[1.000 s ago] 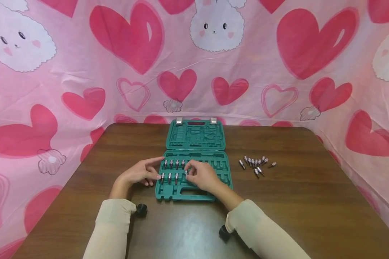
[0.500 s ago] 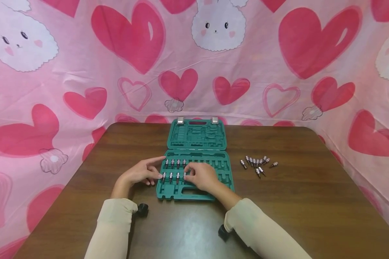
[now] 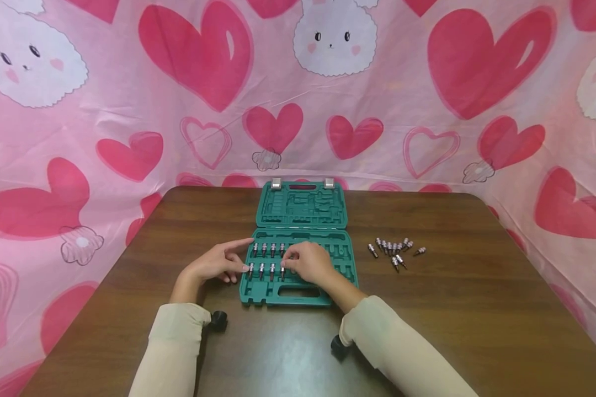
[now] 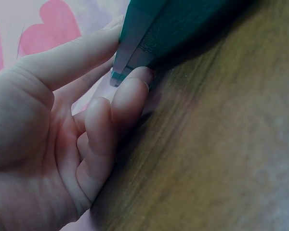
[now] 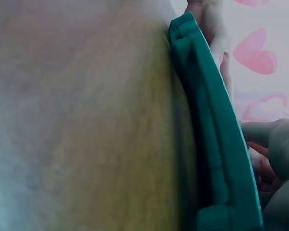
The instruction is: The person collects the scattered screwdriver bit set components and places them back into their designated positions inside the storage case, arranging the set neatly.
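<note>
A green plastic tool case (image 3: 253, 292) lies unfolded on the table, with several metal bit sockets (image 3: 261, 270) seated in two rows at the left of its base. My right hand (image 3: 312, 262) is over the base, thumb and index fingertips pinching a bit socket (image 3: 283, 271) at the right end of the nearer row. My left hand (image 3: 216, 263) touches the left rim, index finger straight and thumb apart from it. In the left wrist view, the other fingers (image 4: 98, 130) of that hand curl down beside the case. The right fingertips' contact is hidden in the right wrist view.
Several loose bit sockets (image 3: 394, 249) lie in a group on the brown table (image 3: 442, 309), right of the case. Behind the base stands the case lid (image 3: 300, 207) with two latches. Pink heart-patterned cloth (image 3: 273, 71) surrounds the table.
My right hand has brought the bit socket down and slightly left into line with the nearer row; its fingers then shifted a little up, showing more of it. My left hand stays at the rim.
</note>
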`<move>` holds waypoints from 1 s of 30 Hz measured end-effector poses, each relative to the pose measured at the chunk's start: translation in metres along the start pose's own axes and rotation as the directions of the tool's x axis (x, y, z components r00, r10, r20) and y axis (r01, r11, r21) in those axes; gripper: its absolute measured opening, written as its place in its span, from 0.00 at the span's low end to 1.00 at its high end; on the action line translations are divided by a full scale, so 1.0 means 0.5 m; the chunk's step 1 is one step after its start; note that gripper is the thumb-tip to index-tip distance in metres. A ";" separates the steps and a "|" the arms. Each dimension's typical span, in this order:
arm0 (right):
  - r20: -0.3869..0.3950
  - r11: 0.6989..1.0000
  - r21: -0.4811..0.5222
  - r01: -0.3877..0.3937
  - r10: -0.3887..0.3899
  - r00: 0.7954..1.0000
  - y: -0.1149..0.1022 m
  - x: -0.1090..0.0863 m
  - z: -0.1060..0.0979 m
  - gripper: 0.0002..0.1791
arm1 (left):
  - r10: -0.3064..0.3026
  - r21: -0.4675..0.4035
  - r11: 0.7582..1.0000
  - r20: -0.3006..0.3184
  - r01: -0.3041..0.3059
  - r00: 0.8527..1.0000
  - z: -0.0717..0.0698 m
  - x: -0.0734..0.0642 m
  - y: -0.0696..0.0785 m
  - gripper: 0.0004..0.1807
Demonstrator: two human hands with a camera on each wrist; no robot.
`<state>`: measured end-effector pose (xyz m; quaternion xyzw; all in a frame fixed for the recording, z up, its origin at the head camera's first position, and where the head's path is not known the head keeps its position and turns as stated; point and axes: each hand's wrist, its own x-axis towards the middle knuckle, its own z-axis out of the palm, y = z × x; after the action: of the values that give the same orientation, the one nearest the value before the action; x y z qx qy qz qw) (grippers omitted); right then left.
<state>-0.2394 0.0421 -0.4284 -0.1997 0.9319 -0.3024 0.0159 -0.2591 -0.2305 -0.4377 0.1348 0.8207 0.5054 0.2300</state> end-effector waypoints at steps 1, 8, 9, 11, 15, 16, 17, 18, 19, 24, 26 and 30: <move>0.010 1.000 0.001 -0.004 0.004 1.000 -0.001 0.001 -0.002 0.06 | 0.001 0.003 1.000 0.001 -0.001 1.000 0.000 0.000 0.001 0.41; 0.039 0.999 -0.005 -0.041 0.041 0.998 -0.001 0.007 -0.008 0.09 | 0.003 0.010 1.000 0.007 -0.003 1.000 0.000 0.000 0.003 0.41; 0.041 0.999 -0.008 -0.044 0.045 0.998 -0.001 0.008 -0.008 0.09 | 0.003 0.009 1.000 0.007 -0.004 1.000 -0.001 0.001 0.002 0.41; 0.043 0.999 -0.013 -0.047 0.048 0.998 -0.002 0.009 -0.007 0.09 | 0.004 0.007 1.000 0.008 -0.004 1.000 -0.001 0.001 0.001 0.41; 0.049 0.997 -0.050 -0.052 0.054 0.997 -0.009 0.010 -0.007 0.08 | 0.006 0.002 1.000 0.007 -0.006 1.000 -0.002 0.000 -0.001 0.41; 0.049 0.997 -0.060 -0.052 0.055 0.997 -0.011 0.010 -0.007 0.08 | 0.006 0.000 1.000 0.007 -0.006 1.000 -0.003 0.000 -0.001 0.41; 0.050 0.996 -0.067 -0.055 0.058 0.997 -0.013 0.010 -0.007 0.09 | 0.006 -0.002 1.000 0.008 -0.006 1.000 -0.003 -0.001 0.000 0.41; 0.052 0.996 -0.074 -0.058 0.061 0.997 -0.014 0.010 -0.008 0.09 | 0.007 -0.004 1.000 0.008 -0.007 1.000 -0.003 -0.001 0.000 0.41; 0.052 0.995 -0.076 -0.062 0.066 0.996 -0.015 0.011 -0.008 0.09 | 0.007 -0.005 1.000 0.009 -0.007 1.000 -0.004 -0.001 0.000 0.41; 0.046 0.996 -0.070 -0.052 0.055 0.997 -0.010 0.009 -0.004 0.09 | 0.003 -0.001 1.000 0.009 -0.003 1.000 -0.004 0.000 0.000 0.42; 0.036 0.998 -0.063 -0.029 0.031 0.999 -0.007 0.005 -0.002 0.09 | -0.001 0.003 1.000 0.008 0.001 1.000 -0.003 0.000 0.000 0.42; 0.020 0.999 -0.042 0.017 -0.016 1.000 0.000 -0.001 -0.003 0.08 | 0.004 0.010 1.000 0.009 -0.004 1.000 -0.002 0.000 0.002 0.41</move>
<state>-0.2392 0.0428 -0.4273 -0.2105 0.9363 -0.2807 0.0186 -0.2597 -0.2309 -0.4365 0.1399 0.8220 0.5010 0.2320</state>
